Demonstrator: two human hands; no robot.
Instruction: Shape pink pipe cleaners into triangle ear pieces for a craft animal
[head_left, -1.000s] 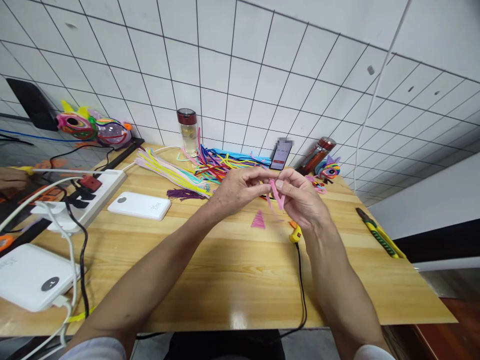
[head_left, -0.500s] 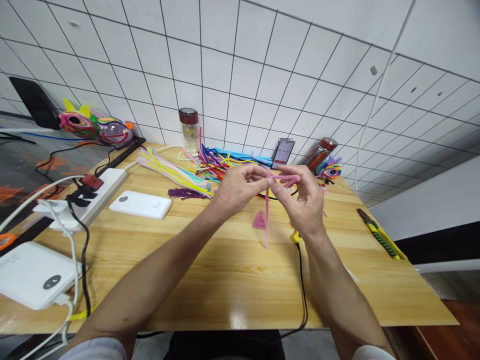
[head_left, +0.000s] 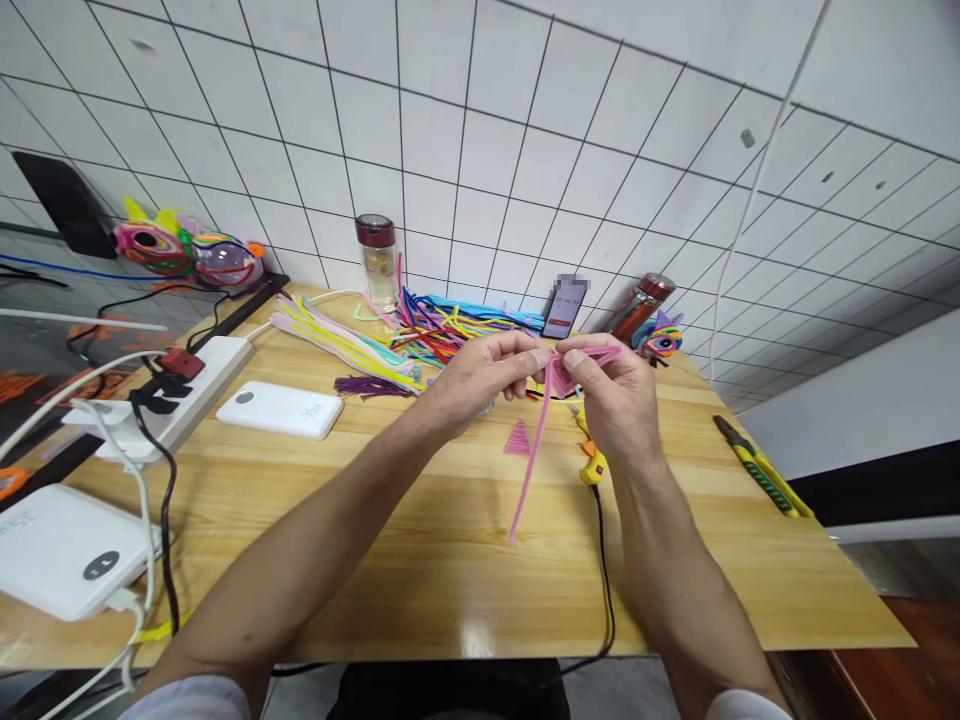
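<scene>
Between my two hands is a pink pipe cleaner point(head_left: 532, 470), bent into a triangular shape at the top, with one long free end hanging down over the table. My right hand point(head_left: 611, 385) pinches the folded part between thumb and fingers. Close beside it, the thumb and fingertips of my left hand point(head_left: 495, 370) close on the pipe cleaner near the bend. A small pink ridged triangle point(head_left: 517, 438) lies on the table below my hands. Just right of it rests a yellow hot glue gun point(head_left: 592, 466) with a black cord, its front partly hidden.
Bundles of coloured pipe cleaners point(head_left: 457, 325) lie at the back by a glass bottle point(head_left: 377, 265). A phone point(head_left: 564, 307) and a red flask point(head_left: 643, 306) lean by the wall. Pliers point(head_left: 761, 465) lie right; a power bank point(head_left: 281, 409) and power strip point(head_left: 214, 385) left.
My hands have shifted the pink pipe cleaner, turning its triangular part into fuller view. Its free end now hangs lower and slants left. More of the glue gun shows.
</scene>
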